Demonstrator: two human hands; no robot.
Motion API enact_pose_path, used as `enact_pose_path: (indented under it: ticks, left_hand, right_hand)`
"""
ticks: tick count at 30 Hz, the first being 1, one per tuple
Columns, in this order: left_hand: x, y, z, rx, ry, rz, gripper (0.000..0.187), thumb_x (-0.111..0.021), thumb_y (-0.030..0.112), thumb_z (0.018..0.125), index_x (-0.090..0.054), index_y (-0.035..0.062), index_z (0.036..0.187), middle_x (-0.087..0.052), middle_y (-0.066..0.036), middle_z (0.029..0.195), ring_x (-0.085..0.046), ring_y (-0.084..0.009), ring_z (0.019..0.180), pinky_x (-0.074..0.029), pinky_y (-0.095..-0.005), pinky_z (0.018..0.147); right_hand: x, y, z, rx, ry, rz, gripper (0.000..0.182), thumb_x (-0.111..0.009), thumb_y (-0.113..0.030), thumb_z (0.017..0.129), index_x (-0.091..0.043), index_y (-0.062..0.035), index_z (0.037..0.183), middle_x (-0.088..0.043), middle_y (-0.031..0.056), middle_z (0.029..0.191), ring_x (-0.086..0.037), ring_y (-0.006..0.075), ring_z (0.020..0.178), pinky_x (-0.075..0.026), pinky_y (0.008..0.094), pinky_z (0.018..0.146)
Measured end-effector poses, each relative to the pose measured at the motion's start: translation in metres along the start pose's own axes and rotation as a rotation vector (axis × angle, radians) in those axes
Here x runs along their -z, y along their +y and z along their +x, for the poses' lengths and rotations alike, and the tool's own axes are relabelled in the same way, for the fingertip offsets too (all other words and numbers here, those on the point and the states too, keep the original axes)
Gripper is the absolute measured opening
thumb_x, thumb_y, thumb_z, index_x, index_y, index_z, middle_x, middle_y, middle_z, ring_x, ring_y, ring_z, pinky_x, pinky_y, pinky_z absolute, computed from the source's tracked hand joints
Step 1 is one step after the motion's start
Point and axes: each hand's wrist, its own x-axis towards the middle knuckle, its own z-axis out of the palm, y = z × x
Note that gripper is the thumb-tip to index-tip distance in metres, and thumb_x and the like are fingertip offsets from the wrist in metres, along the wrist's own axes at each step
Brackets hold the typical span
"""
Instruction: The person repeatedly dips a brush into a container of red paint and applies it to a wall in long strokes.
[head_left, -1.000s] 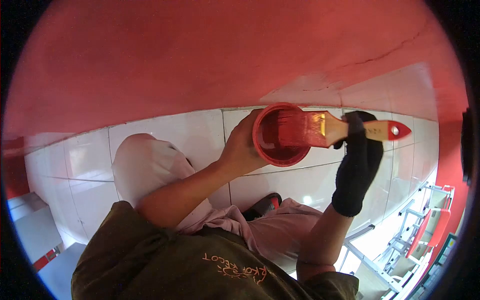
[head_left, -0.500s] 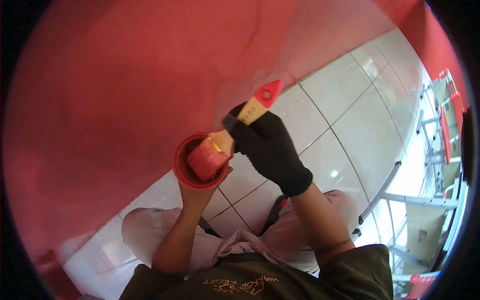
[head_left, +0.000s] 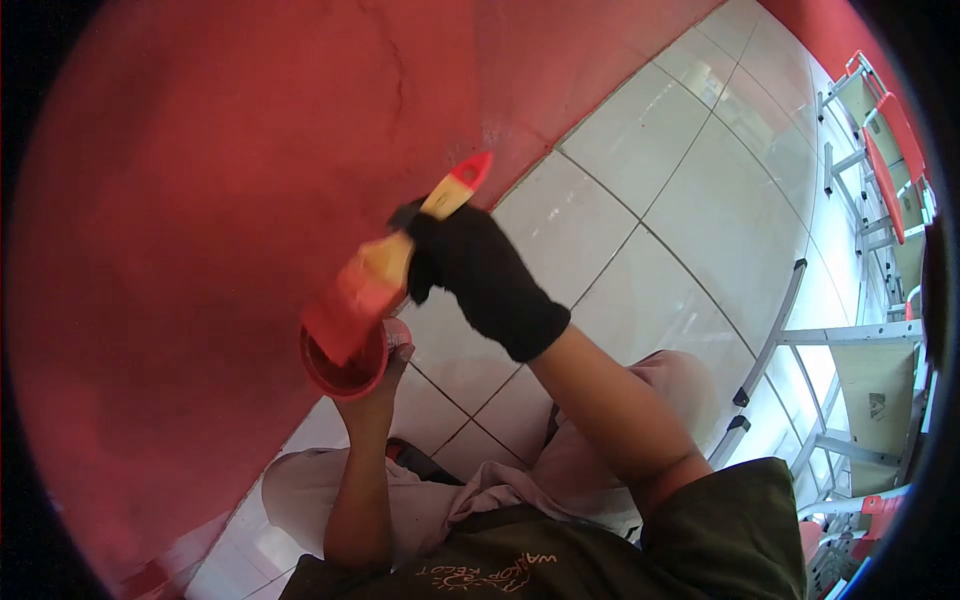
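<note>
Right grip (head_left: pixel 478 268) fabric-gloved, wooden-handled brush (head_left: pixel 350 310), round red cup (head_left: pixel 319 376)

The person is wearing a dark olive short-sleeved shirt (head_left: pixel 720 530) with pale lettering (head_left: pixel 485 572), light pinkish trousers (head_left: pixel 310 490), dark footwear (head_left: pixel 425 464) and a black glove (head_left: pixel 505 300) on the right hand (head_left: pixel 465 260).

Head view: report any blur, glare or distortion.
Head view: the brush is smeared at the bristles, probably by motion; pale glare marks the floor, washing out to white near the chairs; wide-lens distortion bows the tile lines; the frame's corners fall to black.
</note>
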Motion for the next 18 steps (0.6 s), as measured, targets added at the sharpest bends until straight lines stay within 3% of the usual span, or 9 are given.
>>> enact_pose_path:
  ticks: [1,3,5,7,8,10,13,15,18]
  left_hand:
    - [-0.002,0.005,0.001,-0.064,-0.031,0.031,0.039,-0.072,-0.006,0.066,-0.055,0.0032,0.099,-0.06,-0.004,0.093,-0.057,-0.0146,0.087,-0.046,-0.0291,0.079]
    - [-0.006,0.007,0.001,-0.01,0.004,-0.023,0.037,-0.072,-0.006,0.065,-0.056,0.0037,0.096,-0.06,-0.003,0.092,-0.057,-0.0145,0.086,-0.046,-0.0289,0.079]
    - [-0.008,0.008,0.001,0.044,0.032,-0.07,0.035,-0.072,-0.007,0.065,-0.057,0.0041,0.094,-0.06,-0.003,0.09,-0.057,-0.0145,0.085,-0.046,-0.0287,0.079]
    - [-0.008,0.008,0.0,0.01,0.001,-0.072,0.038,-0.074,-0.004,0.065,-0.056,0.0042,0.097,-0.059,-0.003,0.092,-0.057,-0.0145,0.086,-0.045,-0.0294,0.08]
    - [-0.006,0.007,-0.001,0.009,-0.004,-0.062,0.038,-0.074,-0.004,0.065,-0.056,0.0042,0.097,-0.059,-0.003,0.092,-0.057,-0.0145,0.086,-0.045,-0.0294,0.08]
    - [-0.003,0.0,-0.003,0.038,0.006,-0.033,0.046,-0.075,-0.001,0.065,-0.053,0.0048,0.105,-0.057,-0.005,0.101,-0.056,-0.0158,0.093,-0.046,-0.0309,0.082]
    - [0.006,-0.019,-0.01,0.061,0.023,-0.031,0.061,-0.078,0.002,0.064,-0.047,0.0051,0.116,-0.053,-0.007,0.111,-0.054,-0.0182,0.101,-0.046,-0.0324,0.086]
    - [0.011,-0.031,-0.013,0.006,-0.019,0.017,0.066,-0.079,0.003,0.063,-0.044,0.005,0.119,-0.052,-0.007,0.114,-0.052,-0.0193,0.103,-0.045,-0.0333,0.087]
    - [0.013,-0.033,-0.02,-0.019,-0.089,0.08,0.073,-0.081,0.004,0.062,-0.041,0.0046,0.123,-0.05,-0.008,0.118,-0.051,-0.0207,0.107,-0.044,-0.0347,0.089]
  right_hand:
    - [0.004,0.001,0.005,0.05,0.05,0.184,0.028,-0.05,-0.028,0.09,-0.057,-0.0004,0.09,-0.057,0.0049,0.068,-0.055,0.0129,0.057,-0.045,0.0267,0.052]
    - [0.019,0.0,0.02,0.398,0.221,-0.238,0.027,-0.046,-0.027,0.092,-0.054,-0.0011,0.097,-0.058,0.0063,0.072,-0.057,0.0138,0.06,-0.047,0.0273,0.054]
    - [0.039,0.005,0.035,0.488,0.37,0.082,0.027,-0.046,-0.026,0.092,-0.053,-0.0009,0.1,-0.059,0.0093,0.078,-0.058,0.0158,0.064,-0.048,0.0273,0.055]
    - [0.05,0.007,0.03,0.643,0.655,-0.274,0.028,-0.048,-0.026,0.091,-0.052,-0.0003,0.1,-0.059,0.0094,0.081,-0.058,0.0164,0.065,-0.049,0.0272,0.056]
    - [0.056,0.019,0.032,0.641,0.662,-0.264,0.028,-0.048,-0.026,0.091,-0.052,-0.0003,0.1,-0.059,0.0094,0.081,-0.058,0.0164,0.065,-0.049,0.0272,0.056]
    - [0.071,0.046,0.04,0.563,0.88,0.513,0.031,-0.051,-0.02,0.088,-0.048,-0.001,0.112,-0.061,0.0083,0.087,-0.06,0.0171,0.076,-0.048,0.027,0.063]
    - [0.079,0.082,0.042,0.481,1.147,0.536,0.03,-0.051,-0.026,0.089,-0.052,0.0007,0.103,-0.06,0.0108,0.085,-0.06,0.0169,0.069,-0.05,0.0281,0.058]
    - [0.086,0.1,0.041,0.41,1.16,0.446,0.029,-0.053,-0.026,0.089,-0.051,-0.0027,0.106,-0.06,0.0091,0.09,-0.061,0.0164,0.075,-0.05,0.028,0.061]
    - [0.083,0.104,0.059,0.538,1.097,0.39,0.027,-0.055,-0.023,0.089,-0.052,-0.0015,0.105,-0.06,0.0097,0.089,-0.061,0.0169,0.074,-0.051,0.0286,0.062]
